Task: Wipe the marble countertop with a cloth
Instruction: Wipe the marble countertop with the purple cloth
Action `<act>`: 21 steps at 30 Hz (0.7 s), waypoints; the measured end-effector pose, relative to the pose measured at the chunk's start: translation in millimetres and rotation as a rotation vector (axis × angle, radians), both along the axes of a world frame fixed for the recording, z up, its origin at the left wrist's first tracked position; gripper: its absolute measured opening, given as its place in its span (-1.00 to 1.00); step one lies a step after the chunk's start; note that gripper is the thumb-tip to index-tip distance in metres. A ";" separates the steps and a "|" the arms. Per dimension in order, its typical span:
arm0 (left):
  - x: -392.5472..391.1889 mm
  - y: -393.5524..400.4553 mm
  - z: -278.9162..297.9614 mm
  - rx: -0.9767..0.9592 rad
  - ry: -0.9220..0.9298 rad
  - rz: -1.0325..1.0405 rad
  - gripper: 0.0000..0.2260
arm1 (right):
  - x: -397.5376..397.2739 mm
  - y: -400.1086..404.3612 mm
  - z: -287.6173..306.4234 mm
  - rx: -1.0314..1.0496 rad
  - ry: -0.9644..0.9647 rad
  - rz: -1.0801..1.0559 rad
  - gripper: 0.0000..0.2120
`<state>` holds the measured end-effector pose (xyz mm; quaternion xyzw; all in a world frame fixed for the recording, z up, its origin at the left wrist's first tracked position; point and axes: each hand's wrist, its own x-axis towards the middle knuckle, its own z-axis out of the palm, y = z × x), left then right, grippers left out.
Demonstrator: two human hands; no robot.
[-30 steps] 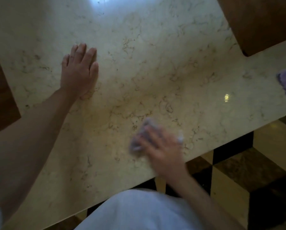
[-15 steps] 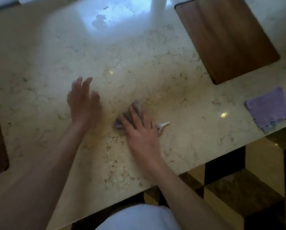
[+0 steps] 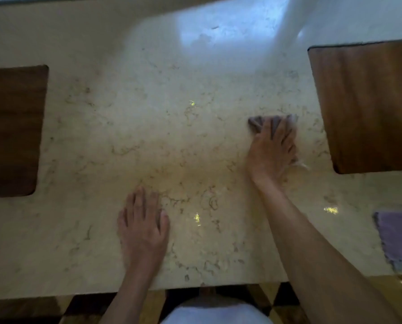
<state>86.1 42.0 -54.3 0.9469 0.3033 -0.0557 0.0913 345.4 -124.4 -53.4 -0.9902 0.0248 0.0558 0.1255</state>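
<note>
Cream marble countertop (image 3: 148, 127), veined in brown, fills nearly the whole frame; a checkered floor shows along the bottom edge. Two dark wooden panels are set into or lie on the stone, which of the two cannot be told: one wooden panel (image 3: 13, 129) at the left edge, one wooden panel (image 3: 366, 106) at the upper right.

Two hands appear. The right hand (image 3: 273, 150), right of centre, presses flat with spread fingers on a crumpled grey cloth (image 3: 256, 123), pinning it to the stone rather than clenching it; grey folds show beyond the fingertips, and a pale corner shows at the hand's lower right. The cloth sits just left of the right-hand panel, apart from its edge. The left hand (image 3: 144, 228), low and centre, lies palm down on bare marble, released, holding nothing, apparently bracing the body.

A second cloth, a lilac cloth (image 3: 398, 237), lies untouched at the lower right, partly cut off by the frame. Cloths counted: two.

Step in hand, as judged: a wiping stroke, mid-task. Blur around the right hand fits this reading. The next move calls for steady downward pressure while sweeping the cloth across the uncovered middle and left of the stone, keeping it short of the panel's edge.
</note>
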 end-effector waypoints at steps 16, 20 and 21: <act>-8.5 8.0 -4.5 0.012 -0.163 0.002 -0.57 | -30.6 -2.2 -1.9 0.030 -0.063 0.918 -0.50; -5.3 5.8 -2.8 -0.023 -0.180 0.018 -0.57 | 21.7 -80.7 10.4 -0.045 0.011 0.268 -0.51; -4.6 5.0 -1.8 -0.048 -0.189 0.036 -0.57 | 24.4 -72.8 9.9 -0.059 0.038 0.140 -0.51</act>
